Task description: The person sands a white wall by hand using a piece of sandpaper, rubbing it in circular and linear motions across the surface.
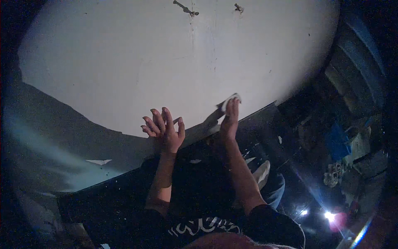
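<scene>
A large pale wall point(174, 62), brightly lit, fills the space ahead of me. My left hand point(163, 126) is raised near the lower part of the lit area, fingers spread, with nothing in it. To the right, my right hand point(230, 118) holds a small folded white piece point(233, 99) against the wall. Its fingers lie straight over the piece, and a dark shadow falls beside it. Whether the piece is cloth or sandpaper I cannot tell.
Two small dark fittings point(192, 13) stick out of the wall at the top. Thin cracks and specks mark its surface. In the dim area to the right are a blue object point(338, 143), cluttered items and a bright light point(329, 216). A shoe point(261, 173) shows beside my right forearm.
</scene>
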### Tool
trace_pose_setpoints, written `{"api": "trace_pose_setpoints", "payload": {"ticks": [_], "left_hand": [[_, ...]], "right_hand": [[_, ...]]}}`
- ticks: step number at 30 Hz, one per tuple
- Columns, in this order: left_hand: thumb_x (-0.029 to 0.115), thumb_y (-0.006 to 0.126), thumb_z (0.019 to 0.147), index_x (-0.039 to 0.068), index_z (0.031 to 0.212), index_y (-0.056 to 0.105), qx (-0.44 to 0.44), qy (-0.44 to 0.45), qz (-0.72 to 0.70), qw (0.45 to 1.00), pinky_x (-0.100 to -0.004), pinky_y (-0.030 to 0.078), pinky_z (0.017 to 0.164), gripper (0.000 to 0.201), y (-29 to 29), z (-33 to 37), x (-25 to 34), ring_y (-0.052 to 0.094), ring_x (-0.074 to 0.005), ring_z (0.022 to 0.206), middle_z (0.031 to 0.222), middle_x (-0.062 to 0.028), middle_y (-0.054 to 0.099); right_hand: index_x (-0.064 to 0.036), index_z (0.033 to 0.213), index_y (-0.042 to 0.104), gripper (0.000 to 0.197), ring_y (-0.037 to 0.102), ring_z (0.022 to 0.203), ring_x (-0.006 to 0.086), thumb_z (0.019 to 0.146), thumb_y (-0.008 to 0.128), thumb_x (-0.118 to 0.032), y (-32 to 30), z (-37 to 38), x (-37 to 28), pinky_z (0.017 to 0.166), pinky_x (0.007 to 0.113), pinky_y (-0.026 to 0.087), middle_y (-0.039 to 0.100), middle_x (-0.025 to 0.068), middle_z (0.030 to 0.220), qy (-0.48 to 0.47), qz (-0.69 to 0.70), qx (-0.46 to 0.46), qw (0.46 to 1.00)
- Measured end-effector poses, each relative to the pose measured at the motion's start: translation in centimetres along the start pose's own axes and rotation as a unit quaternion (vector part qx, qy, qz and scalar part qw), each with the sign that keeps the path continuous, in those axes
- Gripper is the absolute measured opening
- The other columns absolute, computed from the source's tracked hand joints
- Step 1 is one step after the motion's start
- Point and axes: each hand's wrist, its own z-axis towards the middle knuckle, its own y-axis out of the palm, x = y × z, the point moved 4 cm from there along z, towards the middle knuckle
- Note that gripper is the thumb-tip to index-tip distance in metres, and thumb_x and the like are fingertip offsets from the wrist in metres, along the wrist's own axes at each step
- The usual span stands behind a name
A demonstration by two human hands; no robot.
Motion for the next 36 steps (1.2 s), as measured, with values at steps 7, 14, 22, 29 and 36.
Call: {"api": "trace_pose_setpoints", "payload": {"ticks": [7,14,22,29,36], "left_hand": [[0.047,0.058,0.093,0.006,0.156,0.023,-0.031,0.010,0.007,0.999,-0.0725,-0.011,0.108,0.082,0.1,-0.1,0.0,-0.014,-0.0533,0.146,0.162,-0.0289,0.006],[0.048,0.057,0.093,0.008,0.152,0.035,-0.021,-0.002,0.019,1.000,-0.0664,-0.009,0.113,0.075,0.2,-0.2,-0.1,-0.011,-0.0477,0.149,0.163,-0.0240,0.007],[0.048,0.058,0.093,0.007,0.151,0.036,-0.008,0.000,0.032,0.999,-0.0659,-0.008,0.114,0.075,-0.2,0.0,0.1,-0.009,-0.0488,0.149,0.163,-0.0234,0.009],[0.048,0.057,0.093,0.007,0.151,0.036,0.009,0.012,0.033,0.999,-0.0651,-0.010,0.113,0.074,-0.2,0.1,0.1,-0.009,-0.0497,0.148,0.163,-0.0242,0.009],[0.048,0.056,0.093,0.006,0.151,0.036,-0.019,0.003,0.024,1.000,-0.0669,-0.010,0.112,0.075,0.1,-0.2,-0.1,-0.012,-0.0490,0.148,0.163,-0.0255,0.008]], "right_hand": [[0.0017,0.147,0.038,0.050,0.044,0.138,0.0314,0.097,0.040,0.006,-0.1,-0.6,7.5,0.115,0.037,0.034,0.044,0.0240,0.149,0.287,0.119,0.037,0.950],[0.0029,0.150,0.033,0.056,0.028,0.148,0.0270,0.095,0.045,0.007,0.3,-0.3,1.1,0.121,0.036,0.023,0.030,0.0185,0.158,0.092,0.082,-0.013,0.992],[-0.0151,0.147,0.045,0.066,0.032,0.144,0.0418,0.082,0.056,-0.009,1.8,-2.8,-5.1,0.117,0.054,0.029,0.037,0.0180,0.155,-0.210,-0.029,-0.188,0.959],[0.0018,0.144,0.043,0.048,0.042,0.139,0.0266,0.097,0.039,0.010,0.4,0.0,4.2,0.116,0.036,0.032,0.042,0.0186,0.151,0.121,0.152,0.045,0.980],[0.0017,0.145,0.043,0.047,0.048,0.134,0.0285,0.098,0.047,0.002,0.4,-2.0,9.3,0.113,0.036,0.036,0.049,0.0204,0.145,0.401,0.164,0.006,0.901]]}}
